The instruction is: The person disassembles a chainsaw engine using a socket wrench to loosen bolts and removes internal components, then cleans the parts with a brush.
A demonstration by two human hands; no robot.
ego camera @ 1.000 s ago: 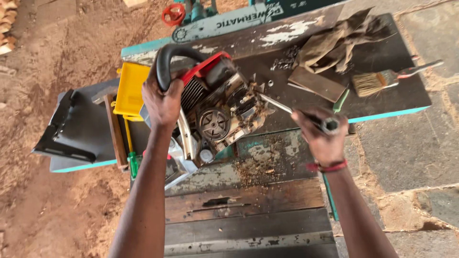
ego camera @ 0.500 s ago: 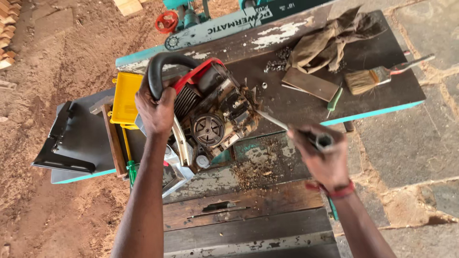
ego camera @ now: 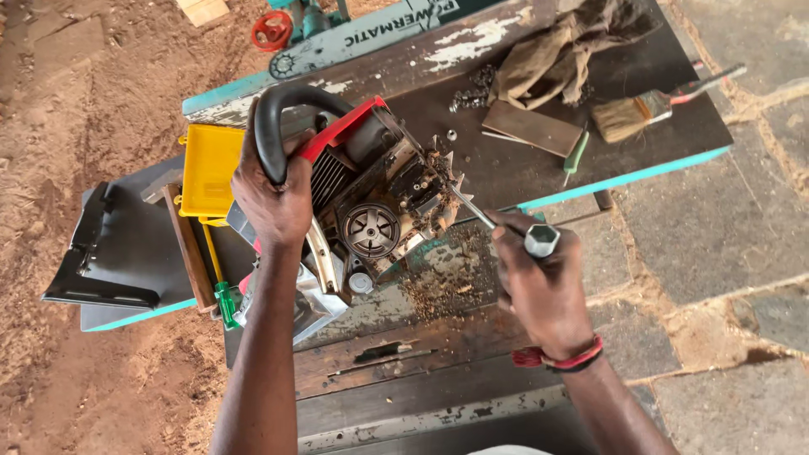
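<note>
Worn wooden workbench [ego camera: 506, 181] over dirt ground. Chainsaw body [ego camera: 371, 198] is lying on it, between both hands. Left hand [ego camera: 274, 202] is gripping its black handle [ego camera: 274, 126]; right hand [ego camera: 543, 282] is clenching a metal wrench [ego camera: 506, 227], tip seemingly touching the saw.

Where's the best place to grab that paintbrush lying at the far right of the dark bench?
Take the wooden-handled paintbrush by its slim handle, coming from the bench's right edge: the handle points that way, past the edge, while the wide bristles face the crumpled brown rag.
</note>
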